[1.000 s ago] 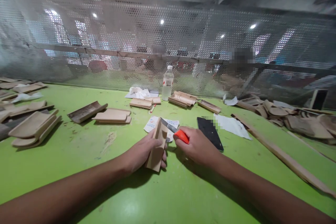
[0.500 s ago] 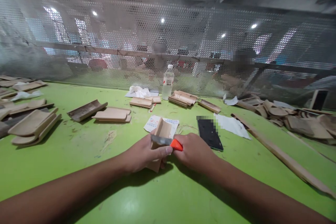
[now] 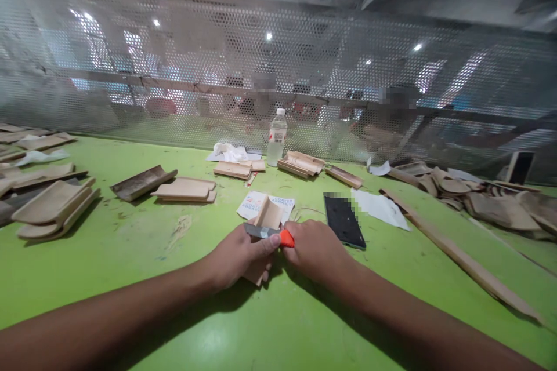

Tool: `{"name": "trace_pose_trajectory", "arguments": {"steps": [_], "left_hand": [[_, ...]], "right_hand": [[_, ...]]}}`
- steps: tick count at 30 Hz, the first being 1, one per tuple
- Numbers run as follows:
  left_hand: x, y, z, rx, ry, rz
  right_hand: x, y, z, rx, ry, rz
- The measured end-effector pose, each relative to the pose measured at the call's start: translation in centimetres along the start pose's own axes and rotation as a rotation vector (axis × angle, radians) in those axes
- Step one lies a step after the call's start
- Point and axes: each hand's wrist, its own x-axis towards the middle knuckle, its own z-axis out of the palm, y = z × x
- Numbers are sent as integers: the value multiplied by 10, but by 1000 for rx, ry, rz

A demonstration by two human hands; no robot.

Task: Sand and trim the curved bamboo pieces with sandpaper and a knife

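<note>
My left hand (image 3: 241,258) is closed around a curved pale bamboo piece (image 3: 268,213), whose lower end pokes out beneath the palm. In my right hand (image 3: 315,249) is a knife (image 3: 262,232) with an orange handle, most of it hidden by the fist. Its grey blade lies across the bamboo, pointing left. The left thumb presses by the blade near the handle. Just beyond the hands, a sheet of printed abrasive paper (image 3: 248,204) lies on the green table (image 3: 209,324).
A dark phone (image 3: 343,220) and white paper (image 3: 383,208) lie to the right, near a long bamboo strip (image 3: 461,258). Bamboo pieces (image 3: 56,208) are stacked at left, more (image 3: 500,208) at right. A water bottle (image 3: 277,139) stands before the perforated screen (image 3: 195,40).
The knife blade has shifted slightly toward me on the bamboo and its tip points a little more up-left. Both hands keep their grip; the view has shifted slightly.
</note>
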Motion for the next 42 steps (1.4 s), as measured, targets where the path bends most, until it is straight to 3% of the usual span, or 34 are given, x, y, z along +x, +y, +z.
{"name": "trace_pose_trajectory", "arguments": {"steps": [12, 17, 24, 34, 39, 42], "left_hand": [[-1, -8, 8, -19, 114, -9], [0, -4, 10, -26, 129, -4], [-2, 0, 4, 22, 55, -31], [-4, 7, -3, 14, -69, -28], [-5, 7, -10, -60, -167, -129], [-3, 4, -12, -189, -160, -168]], "right_hand": [[-1, -6, -10, -55, 14, 61], [3, 3, -19, -44, 55, 113], [2, 16, -16, 1, 56, 143], [-6, 3, -4, 183, -43, -146], [-4, 6, -2, 233, -35, -106], [-1, 8, 0, 211, -17, -74]]}}
